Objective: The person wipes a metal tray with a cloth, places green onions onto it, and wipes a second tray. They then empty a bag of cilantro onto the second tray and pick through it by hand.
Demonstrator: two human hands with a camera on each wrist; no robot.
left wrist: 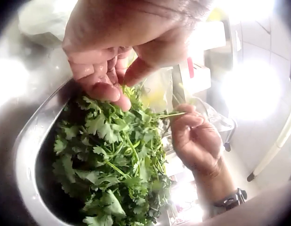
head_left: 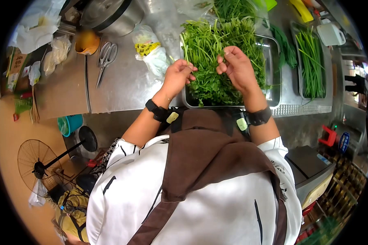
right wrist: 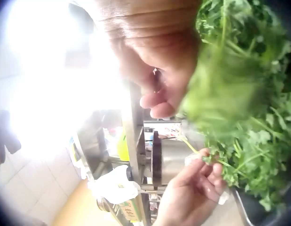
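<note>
Leafy green herbs (head_left: pixel 216 77) with thin stems fill a metal tray (head_left: pixel 277 92). Above the pile's left side, my left hand (head_left: pixel 177 79) pinches a stem; in the right wrist view that hand (right wrist: pixel 190 190) has the stem's pale end (right wrist: pixel 190 145) sticking out past its fingertips. My right hand (head_left: pixel 240 71) is over the right part of the pile, fingers bent. The left wrist view shows the right hand (left wrist: pixel 199 141) with a thin stem (left wrist: pixel 169 115) between thumb and fingers. Blurred leaves (right wrist: pixel 225 89) beside the right hand (right wrist: pixel 155 52) hide part of its grip.
Left of the tray are a plastic bag with yellow print (head_left: pixel 146 47), scissors (head_left: pixel 106 59) and a large metal pot (head_left: pixel 110 16). A second tray of long green stalks (head_left: pixel 311 65) lies on the right, near a white jug (head_left: pixel 331 33). The counter's front edge (head_left: pixel 118 109) borders the apron.
</note>
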